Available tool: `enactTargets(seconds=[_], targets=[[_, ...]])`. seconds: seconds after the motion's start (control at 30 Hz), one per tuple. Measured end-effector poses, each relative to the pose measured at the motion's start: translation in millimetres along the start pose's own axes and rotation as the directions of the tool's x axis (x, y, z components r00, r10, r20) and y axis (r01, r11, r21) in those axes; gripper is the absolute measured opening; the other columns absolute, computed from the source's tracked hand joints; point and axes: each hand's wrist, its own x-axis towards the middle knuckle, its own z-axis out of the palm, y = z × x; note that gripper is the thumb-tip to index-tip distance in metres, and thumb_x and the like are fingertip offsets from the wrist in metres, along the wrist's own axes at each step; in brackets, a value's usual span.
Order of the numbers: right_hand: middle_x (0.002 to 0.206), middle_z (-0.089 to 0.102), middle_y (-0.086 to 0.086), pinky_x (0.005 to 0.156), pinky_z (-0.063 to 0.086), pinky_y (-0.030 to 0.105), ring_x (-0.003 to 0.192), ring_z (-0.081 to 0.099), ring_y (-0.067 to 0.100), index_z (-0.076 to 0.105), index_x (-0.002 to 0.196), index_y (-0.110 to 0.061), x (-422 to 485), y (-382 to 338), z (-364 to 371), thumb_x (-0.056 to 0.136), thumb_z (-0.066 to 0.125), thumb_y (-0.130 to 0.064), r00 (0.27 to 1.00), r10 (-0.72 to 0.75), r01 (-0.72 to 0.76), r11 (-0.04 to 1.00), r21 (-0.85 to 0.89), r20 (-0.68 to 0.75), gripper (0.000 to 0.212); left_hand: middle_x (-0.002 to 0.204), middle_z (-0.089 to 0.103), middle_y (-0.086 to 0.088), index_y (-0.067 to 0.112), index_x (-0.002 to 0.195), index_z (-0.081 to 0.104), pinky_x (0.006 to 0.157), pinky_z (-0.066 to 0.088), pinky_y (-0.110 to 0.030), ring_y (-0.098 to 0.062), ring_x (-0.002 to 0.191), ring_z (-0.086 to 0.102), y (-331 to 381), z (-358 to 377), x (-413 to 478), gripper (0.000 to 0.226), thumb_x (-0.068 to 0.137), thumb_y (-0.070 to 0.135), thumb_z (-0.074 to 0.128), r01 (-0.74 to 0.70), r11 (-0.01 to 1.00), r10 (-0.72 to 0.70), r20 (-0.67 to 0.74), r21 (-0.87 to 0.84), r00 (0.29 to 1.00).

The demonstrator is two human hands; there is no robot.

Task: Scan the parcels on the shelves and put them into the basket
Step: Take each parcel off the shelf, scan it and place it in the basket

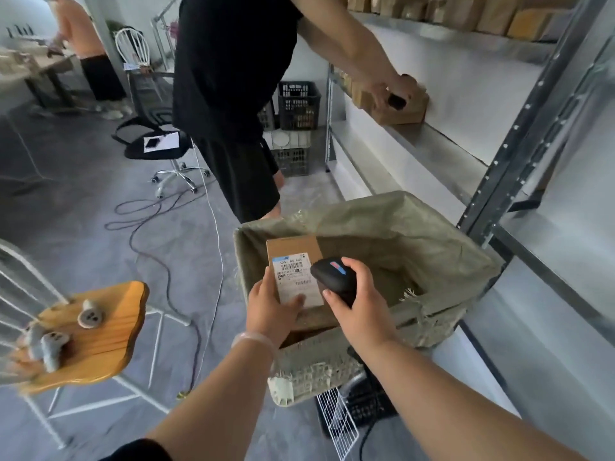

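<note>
The left hand (271, 306) gripped a small cardboard parcel (294, 272) by its lower edge over the basket (432, 247) — likely light and rigid; the right hand (357, 301) clasped the scanner (334, 276).

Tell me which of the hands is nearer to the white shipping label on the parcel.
Left. The left hand holds the cardboard parcel, its thumb lying on the shipping label. The right hand holds the barcode scanner beside the label, not touching it.

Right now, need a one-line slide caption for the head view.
Left hand holds a labelled parcel over the lined basket while the right hand aims a scanner at it.
</note>
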Motion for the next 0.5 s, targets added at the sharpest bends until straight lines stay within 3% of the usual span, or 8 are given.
enactTargets(seconds=[0.07, 0.17, 0.33, 0.5], targets=[[0.112, 0.054, -0.016, 0.072, 0.033, -0.005, 0.097, 0.053, 0.0, 0.046, 0.135, -0.027, 1, 6, -3, 0.086, 0.072, -0.027, 1.0, 0.019, -0.019, 1.0, 0.003, -0.017, 0.056, 0.148, 0.041, -0.003, 0.023, 0.156, 0.027, 0.115, 0.032, -0.035, -0.023, 0.138, 0.038, -2, 5, 6, 0.085, 0.087, 0.034, 0.074, -0.024, 0.993, 0.025, -0.012, 0.116, 1.0], [0.114, 0.052, -0.016, 0.075, 0.033, -0.006, 0.097, 0.048, -0.009, 0.046, 0.135, -0.026, -7, 18, -23, 0.086, 0.072, -0.025, 0.997, 0.034, -0.034, 0.999, -0.01, -0.067, 0.056, 0.156, 0.035, -0.003, 0.026, 0.156, 0.028, 0.115, 0.033, -0.035, -0.021, 0.141, 0.036, 13, 25, 6, 0.081, 0.088, 0.04, 0.071, -0.11, 0.982, 0.103, 0.051, 0.152, 0.993], [0.115, 0.059, -0.016, 0.075, 0.038, -0.004, 0.098, 0.058, -0.001, 0.044, 0.13, -0.041, -35, 36, -87, 0.084, 0.074, -0.032, 0.961, 0.131, -0.139, 0.99, -0.016, -0.245, 0.056, 0.158, 0.034, 0.0, 0.029, 0.156, 0.026, 0.118, 0.031, -0.037, -0.019, 0.145, 0.031, 66, 81, -14, 0.078, 0.091, 0.05, 0.063, -0.399, 0.886, 0.337, 0.264, 0.236, 0.904], [0.117, 0.061, -0.014, 0.089, 0.051, 0.024, 0.101, 0.063, 0.006, 0.038, 0.124, -0.05, -105, 56, -177, 0.083, 0.075, -0.029, 0.872, 0.166, -0.204, 0.979, -0.032, -0.461, 0.059, 0.16, 0.03, 0.004, 0.031, 0.156, 0.024, 0.12, 0.027, -0.041, -0.018, 0.147, 0.027, 125, 156, -89, 0.077, 0.092, 0.05, 0.061, -0.615, 0.762, 0.482, 0.456, 0.202, 0.748]])
